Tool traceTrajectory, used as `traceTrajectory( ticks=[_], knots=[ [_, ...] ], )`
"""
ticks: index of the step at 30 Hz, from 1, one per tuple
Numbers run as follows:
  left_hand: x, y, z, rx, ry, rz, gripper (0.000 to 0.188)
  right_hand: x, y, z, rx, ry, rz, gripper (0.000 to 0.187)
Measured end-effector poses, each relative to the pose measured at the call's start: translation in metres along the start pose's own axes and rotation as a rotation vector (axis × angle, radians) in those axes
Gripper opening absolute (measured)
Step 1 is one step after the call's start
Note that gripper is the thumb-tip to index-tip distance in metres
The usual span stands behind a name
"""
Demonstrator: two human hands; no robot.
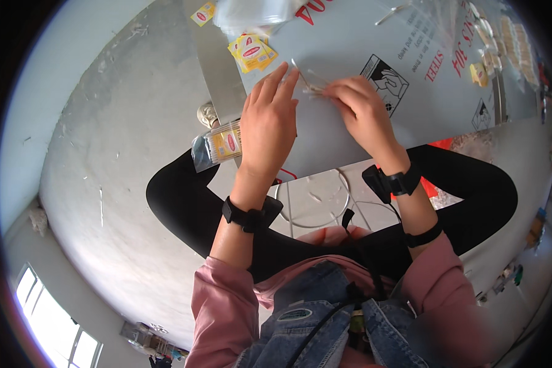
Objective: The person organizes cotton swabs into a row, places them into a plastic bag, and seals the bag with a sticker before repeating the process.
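My right hand (365, 113) pinches a few thin cotton swabs (314, 91) over the grey tabletop (325, 138). My left hand (268, 119) is open beside them, its fingers stretched toward the far side. Close to its index fingertip a single cotton swab (297, 66) slants up; whether the finger touches it I cannot tell. Partly hidden behind my left hand, a clear bag of cotton swabs with a yellow card (228, 144) lies at the table's left edge. Beyond my left fingers is a small pile of yellow printed cards (250, 52).
Clear plastic bags (251, 15) lie at the far left of the table, near another yellow card (203, 13). Several swab bundles (516, 46) and a yellow piece (478, 74) sit at the far right. A round metal stool frame (348, 184) shows below the near edge.
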State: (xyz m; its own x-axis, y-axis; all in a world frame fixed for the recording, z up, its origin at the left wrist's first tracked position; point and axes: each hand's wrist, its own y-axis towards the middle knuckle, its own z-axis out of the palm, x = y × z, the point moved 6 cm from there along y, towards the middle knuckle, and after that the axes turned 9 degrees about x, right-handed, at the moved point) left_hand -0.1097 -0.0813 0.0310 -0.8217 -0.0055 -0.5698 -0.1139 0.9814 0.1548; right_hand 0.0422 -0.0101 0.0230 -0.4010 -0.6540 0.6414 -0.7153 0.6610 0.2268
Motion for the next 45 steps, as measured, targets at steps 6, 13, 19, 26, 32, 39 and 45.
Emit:
traceTrajectory(
  ticks=[6, 13, 19, 26, 32, 39, 45],
  knots=[
    [-0.001, 0.011, 0.009, -0.068, -0.137, 0.022, 0.028, 0.005, -0.007, 0.001, 0.056, -0.010, -0.036, 0.025],
    [-0.001, 0.019, 0.000, -0.156, -0.370, -0.082, 0.013, 0.007, -0.012, 0.004, 0.079, -0.010, -0.106, 0.026],
    [-0.009, 0.025, 0.027, 0.091, 0.013, 0.049, 0.026, 0.009, -0.017, -0.005, -0.007, -0.044, -0.027, 0.023],
    [-0.026, -0.012, 0.022, 0.111, 0.036, 0.105, 0.033, -0.012, -0.026, -0.023, -0.033, -0.051, 0.043, 0.021],
    [-0.028, -0.027, 0.023, 0.028, 0.124, 0.069, 0.036, -0.009, -0.025, -0.020, -0.020, -0.111, -0.010, 0.018],
    [-0.021, -0.028, 0.024, -0.026, 0.065, 0.053, 0.022, -0.021, -0.029, -0.038, 0.012, -0.177, 0.012, 0.013],
    [-0.021, -0.017, 0.025, -0.051, 0.053, 0.035, 0.023, -0.003, -0.029, -0.014, 0.065, -0.187, -0.027, 0.014]
  ],
)
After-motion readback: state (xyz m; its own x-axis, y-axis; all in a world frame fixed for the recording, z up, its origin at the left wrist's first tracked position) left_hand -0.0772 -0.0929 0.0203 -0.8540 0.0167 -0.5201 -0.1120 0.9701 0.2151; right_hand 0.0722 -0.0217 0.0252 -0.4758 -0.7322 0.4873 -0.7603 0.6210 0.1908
